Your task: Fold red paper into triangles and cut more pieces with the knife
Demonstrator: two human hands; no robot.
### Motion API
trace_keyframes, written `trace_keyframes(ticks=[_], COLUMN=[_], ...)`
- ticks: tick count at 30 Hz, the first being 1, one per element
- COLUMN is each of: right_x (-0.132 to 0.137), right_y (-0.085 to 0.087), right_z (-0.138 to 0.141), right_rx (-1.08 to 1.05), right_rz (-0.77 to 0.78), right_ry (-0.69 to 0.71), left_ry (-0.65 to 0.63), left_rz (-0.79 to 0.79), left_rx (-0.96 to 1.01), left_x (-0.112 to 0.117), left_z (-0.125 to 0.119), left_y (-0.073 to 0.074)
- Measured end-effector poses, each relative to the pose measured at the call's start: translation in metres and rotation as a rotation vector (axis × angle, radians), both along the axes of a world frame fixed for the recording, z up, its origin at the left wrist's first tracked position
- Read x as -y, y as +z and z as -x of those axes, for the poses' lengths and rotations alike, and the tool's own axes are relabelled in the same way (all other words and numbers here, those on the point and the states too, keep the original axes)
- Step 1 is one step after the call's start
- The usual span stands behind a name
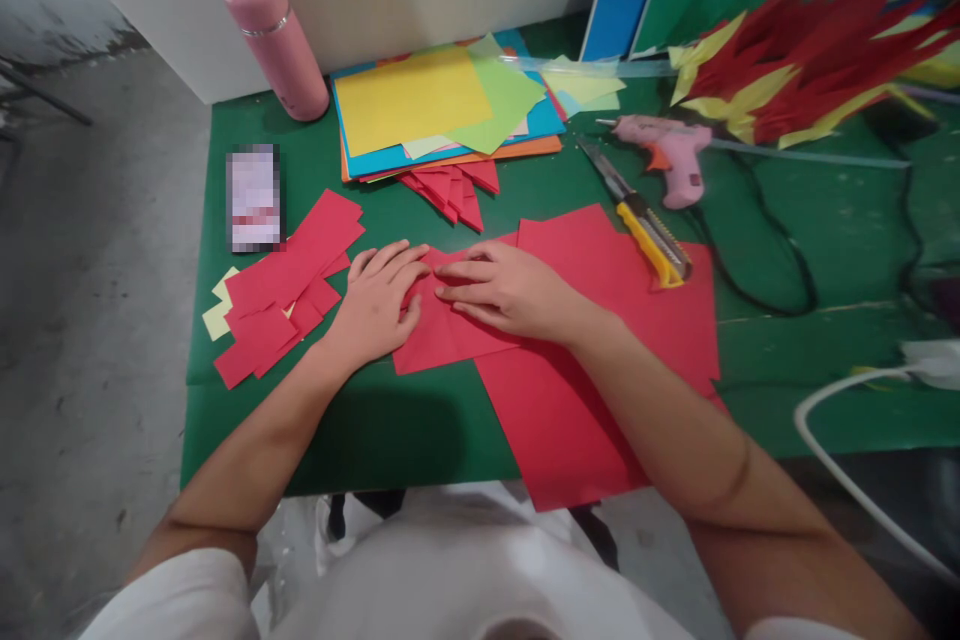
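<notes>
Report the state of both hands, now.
Left hand: open, fingers spread on the small red sheet.
Right hand: open, fingers extended over the same sheet.

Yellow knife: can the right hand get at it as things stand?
Likely yes: the yellow knife lies uncovered, with only flat red paper between it and the right hand, though that hand is on a red sheet.

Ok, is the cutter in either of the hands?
No, the left hand and right hand both rest on red paper, and the cutter lies apart, to their right.
</notes>
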State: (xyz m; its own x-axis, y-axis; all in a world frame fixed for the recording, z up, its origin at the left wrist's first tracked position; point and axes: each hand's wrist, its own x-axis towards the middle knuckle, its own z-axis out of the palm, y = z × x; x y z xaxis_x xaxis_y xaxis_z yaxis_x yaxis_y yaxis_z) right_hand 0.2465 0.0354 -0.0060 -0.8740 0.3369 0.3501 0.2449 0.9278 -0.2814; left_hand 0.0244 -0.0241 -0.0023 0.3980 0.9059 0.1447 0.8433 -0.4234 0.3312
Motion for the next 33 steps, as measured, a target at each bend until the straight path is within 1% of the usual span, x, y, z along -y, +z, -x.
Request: trace_keyframes(ticks=[7, 11, 17, 22, 25, 28, 31, 33], right_x=[0.002, 0.001, 0.001, 0.001, 0.001, 0.001, 0.001, 0.000], right_y=[0.001, -0.001, -0.003, -0.003, -0.003, -0.003, -0.005, -0.007], right_z=[0.001, 0.001, 0.001, 0.000, 0.000, 0.000, 0.000, 0.001], right_rx=[0.020, -0.019, -0.043, -0.055, -0.058, -0.061, -0.073, -0.085], right_rz=[-0.006, -0.007, -0.001, 0.021, 0.019, 0.021, 0.023, 0.021], right_ry=[-0.033, -0.025, -0.032, -0.035, -0.035, -0.041, -0.047, -0.049], left_ry=[-0.003, -0.014, 0.043, 0.012, -0.014, -0.024, -0.020, 0.009], left_rz=[-0.045, -0.090, -0.169, -0.252, -0.311, -0.335, -0.305, -0.261], left_rx=[-0.037, -0.039, -0.022, -0.096, -0.139, -0.166, -0.184, -0.191], left_x=[0.001, 0.004, 0.007, 0.009, 0.009, 0.008, 0.004, 0.001], left_z=[0.000, 0.000, -0.001, 0.001, 0.003, 0.005, 0.004, 0.001], left_y=[0.005, 0.008, 0.016, 0.019, 0.017, 0.010, 0.002, -0.002])
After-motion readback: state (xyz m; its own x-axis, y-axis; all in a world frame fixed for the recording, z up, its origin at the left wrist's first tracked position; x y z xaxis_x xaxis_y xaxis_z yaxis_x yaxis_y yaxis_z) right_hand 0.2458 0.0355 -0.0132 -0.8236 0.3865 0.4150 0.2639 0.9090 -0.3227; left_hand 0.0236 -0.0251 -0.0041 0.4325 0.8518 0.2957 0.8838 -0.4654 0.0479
